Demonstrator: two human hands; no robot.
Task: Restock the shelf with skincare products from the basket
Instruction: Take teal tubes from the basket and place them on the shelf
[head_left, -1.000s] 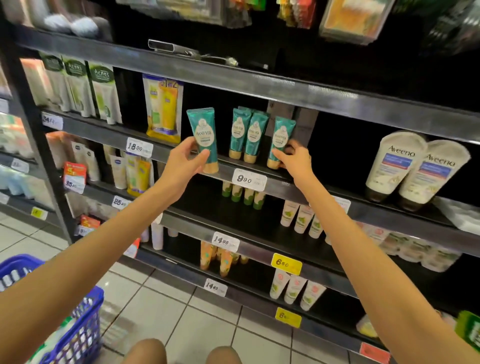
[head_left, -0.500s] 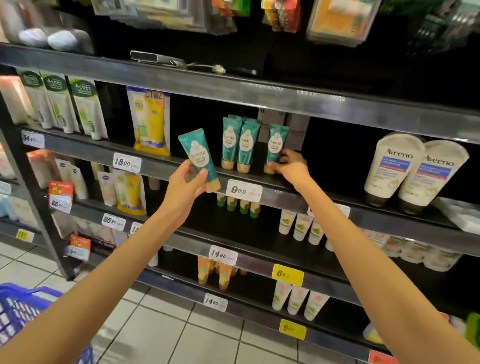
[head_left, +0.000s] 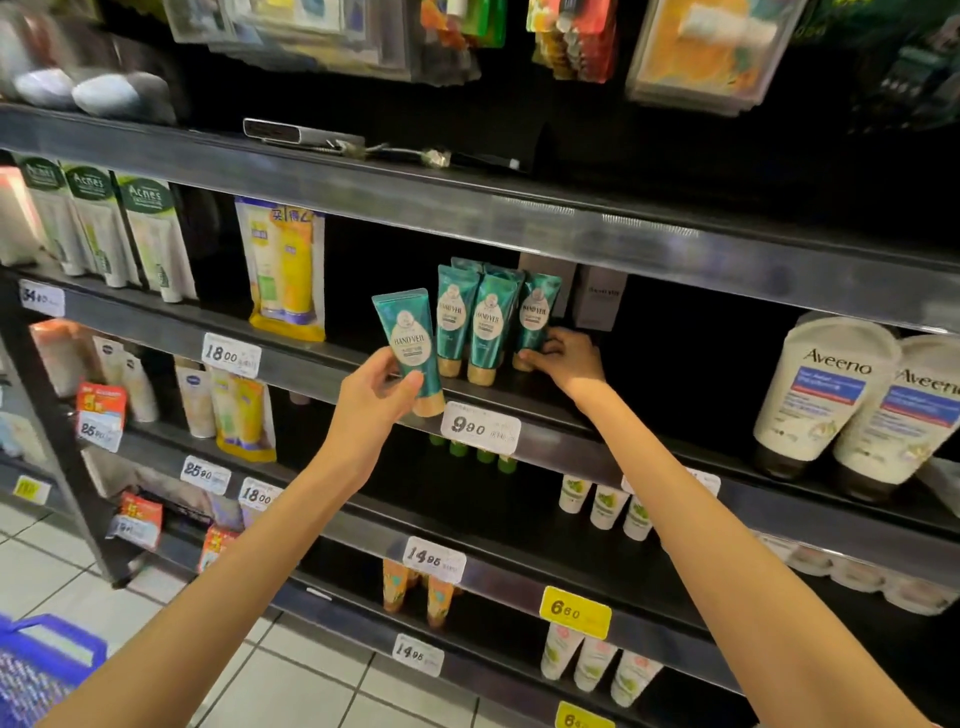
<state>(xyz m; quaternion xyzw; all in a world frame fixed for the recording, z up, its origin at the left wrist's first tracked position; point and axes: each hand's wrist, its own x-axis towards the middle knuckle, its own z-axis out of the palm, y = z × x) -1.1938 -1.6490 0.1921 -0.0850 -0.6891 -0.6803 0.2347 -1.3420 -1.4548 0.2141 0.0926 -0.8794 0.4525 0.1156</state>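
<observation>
We pinch a tube between thumb and fingers of our left hand, cap down and tilted, just over the front lip of the shelf and left of the row. The basket sits low at the near left. Our right hand curls its fingers round the foot of the end tube, we judge to steady the row, and the open room is the dark gap between the row and the yellow pack on the left, past the lip and the price tag.
</observation>
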